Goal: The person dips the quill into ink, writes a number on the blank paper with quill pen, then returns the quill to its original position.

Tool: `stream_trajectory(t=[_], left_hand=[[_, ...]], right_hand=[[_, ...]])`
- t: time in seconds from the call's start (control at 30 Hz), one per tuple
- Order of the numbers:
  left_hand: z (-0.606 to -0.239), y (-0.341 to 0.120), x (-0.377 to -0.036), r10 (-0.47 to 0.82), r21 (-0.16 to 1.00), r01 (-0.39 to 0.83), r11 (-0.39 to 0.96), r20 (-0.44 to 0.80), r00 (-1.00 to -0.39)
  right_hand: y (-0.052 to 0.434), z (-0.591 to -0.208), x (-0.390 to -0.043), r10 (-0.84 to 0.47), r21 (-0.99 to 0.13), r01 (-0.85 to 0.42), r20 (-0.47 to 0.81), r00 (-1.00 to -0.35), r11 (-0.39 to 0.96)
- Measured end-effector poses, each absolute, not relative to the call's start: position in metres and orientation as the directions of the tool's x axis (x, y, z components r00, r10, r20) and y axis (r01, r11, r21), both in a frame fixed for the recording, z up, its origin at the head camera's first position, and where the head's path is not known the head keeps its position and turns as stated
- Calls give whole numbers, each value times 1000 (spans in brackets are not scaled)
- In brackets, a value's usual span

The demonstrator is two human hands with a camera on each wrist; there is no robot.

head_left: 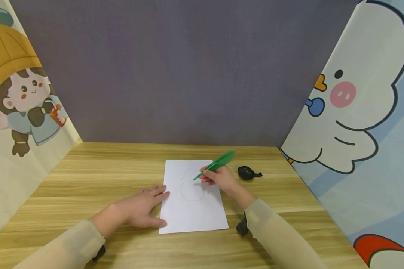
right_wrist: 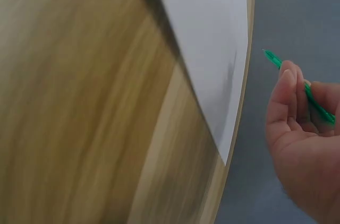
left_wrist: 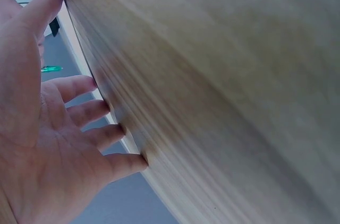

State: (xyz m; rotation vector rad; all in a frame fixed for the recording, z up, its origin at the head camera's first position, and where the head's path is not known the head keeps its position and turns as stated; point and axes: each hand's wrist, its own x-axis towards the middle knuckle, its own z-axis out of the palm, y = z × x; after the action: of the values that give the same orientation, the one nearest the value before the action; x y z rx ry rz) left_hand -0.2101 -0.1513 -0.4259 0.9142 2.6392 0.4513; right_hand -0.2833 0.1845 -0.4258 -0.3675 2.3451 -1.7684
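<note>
A sheet of white paper [head_left: 195, 216] lies on the wooden table, with a thin rounded outline and a curved line across it drawn in its upper half. My right hand [head_left: 220, 178] pinches a green feather-shaped pen [head_left: 222, 160] over the paper's upper right part, its tip pointing down and left at the drawing. In the right wrist view the pen [right_wrist: 271, 57] sticks out past the fingertips. My left hand [head_left: 141, 207] rests at the paper's left edge, fingers spread and thumb touching the lower left side. Its palm shows in the left wrist view, fingertips [left_wrist: 135, 163] on the tabletop.
To the right of the paper lies a small black teardrop-shaped object [head_left: 246, 172] with a short tail. A grey panel [head_left: 181, 74] rises behind the table [head_left: 70, 194], and cartoon-printed walls [head_left: 367, 93] flank both sides.
</note>
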Motion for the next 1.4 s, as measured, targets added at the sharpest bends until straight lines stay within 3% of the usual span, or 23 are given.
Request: stream_trajectory(t=[0.3,1.4], left_hand=[[-427,-152,-210,636,389,537,749,-192,-748],[-427,-151,-209,634,381,540,751,-187,-750]], right_hand=[[211,-421,-281,-257,-943,-75,-12,-966,326],[278,-423,-273,-275,-951,-113,32,-961,286]])
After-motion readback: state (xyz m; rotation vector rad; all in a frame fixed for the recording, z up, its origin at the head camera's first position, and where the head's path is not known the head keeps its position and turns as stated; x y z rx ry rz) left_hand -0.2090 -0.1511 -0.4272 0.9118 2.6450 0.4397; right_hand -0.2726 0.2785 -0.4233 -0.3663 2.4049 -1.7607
